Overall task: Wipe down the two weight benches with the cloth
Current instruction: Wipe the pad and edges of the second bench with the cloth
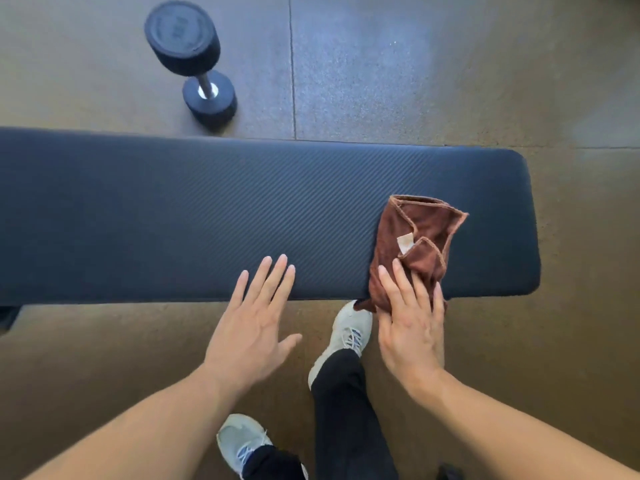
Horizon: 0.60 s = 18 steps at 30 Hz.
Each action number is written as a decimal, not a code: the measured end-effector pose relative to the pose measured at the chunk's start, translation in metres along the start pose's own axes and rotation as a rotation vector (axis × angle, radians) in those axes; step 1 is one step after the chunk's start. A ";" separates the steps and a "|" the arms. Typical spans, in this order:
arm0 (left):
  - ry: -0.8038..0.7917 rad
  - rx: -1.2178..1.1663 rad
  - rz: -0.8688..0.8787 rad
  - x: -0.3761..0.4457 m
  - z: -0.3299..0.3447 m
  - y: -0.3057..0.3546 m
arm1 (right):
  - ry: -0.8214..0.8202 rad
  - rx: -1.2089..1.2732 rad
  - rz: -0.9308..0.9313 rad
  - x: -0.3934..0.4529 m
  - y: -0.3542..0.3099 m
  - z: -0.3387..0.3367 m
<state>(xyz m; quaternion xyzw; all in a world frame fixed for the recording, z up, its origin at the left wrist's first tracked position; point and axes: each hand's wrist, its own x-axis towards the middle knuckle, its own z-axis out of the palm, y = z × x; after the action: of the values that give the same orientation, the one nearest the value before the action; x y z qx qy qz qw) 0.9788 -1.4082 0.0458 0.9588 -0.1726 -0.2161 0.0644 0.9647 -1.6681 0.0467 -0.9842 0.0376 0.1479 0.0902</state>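
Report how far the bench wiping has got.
Done: nothing shows as wiped; the pad looks the same all over. In hand: the right hand presses the brown cloth flat on the bench near its right end, while the left hand is open at the near edge. Left: the remaining pad, plus a second bench, out of view.

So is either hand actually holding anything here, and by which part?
Nothing is gripped. The right hand presses flat on the near end of the brown cloth; the left hand is open, empty.
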 end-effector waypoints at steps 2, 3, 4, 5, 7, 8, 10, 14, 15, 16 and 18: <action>0.010 0.009 -0.083 -0.020 0.003 -0.018 | 0.000 -0.014 0.001 -0.005 -0.012 0.001; 0.017 0.021 -0.132 -0.027 0.004 -0.025 | -0.005 -0.021 0.004 -0.004 -0.015 0.001; 0.034 0.021 -0.193 -0.034 0.005 -0.032 | -0.012 -0.035 -0.007 -0.003 -0.020 0.001; 0.055 0.006 -0.257 -0.040 0.005 -0.037 | -0.016 -0.050 -0.030 -0.001 -0.026 0.000; 0.059 -0.008 -0.338 -0.048 0.008 -0.043 | -0.030 -0.066 -0.123 0.007 -0.046 -0.002; 0.047 0.000 -0.351 -0.050 0.011 -0.044 | -0.039 -0.071 -0.195 0.013 -0.061 0.000; 0.046 0.000 -0.364 -0.051 0.015 -0.044 | -0.054 -0.093 -0.383 0.030 -0.099 0.007; 0.047 -0.019 -0.426 -0.044 0.015 -0.035 | -0.057 -0.108 -0.662 0.074 -0.155 0.017; 0.039 -0.005 -0.439 -0.040 0.013 -0.033 | -0.044 -0.114 -0.700 0.083 -0.156 0.017; 0.031 0.001 -0.453 -0.035 0.009 -0.032 | -0.026 -0.120 -0.733 0.090 -0.152 0.015; 0.030 -0.003 -0.467 -0.019 -0.006 -0.031 | 0.008 -0.114 -0.758 0.101 -0.136 0.011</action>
<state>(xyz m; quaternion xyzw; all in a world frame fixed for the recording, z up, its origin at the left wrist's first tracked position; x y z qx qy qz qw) 0.9748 -1.3721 0.0530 0.9757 0.0554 -0.2112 0.0168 1.0714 -1.5374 0.0292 -0.9323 -0.3368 0.1023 0.0837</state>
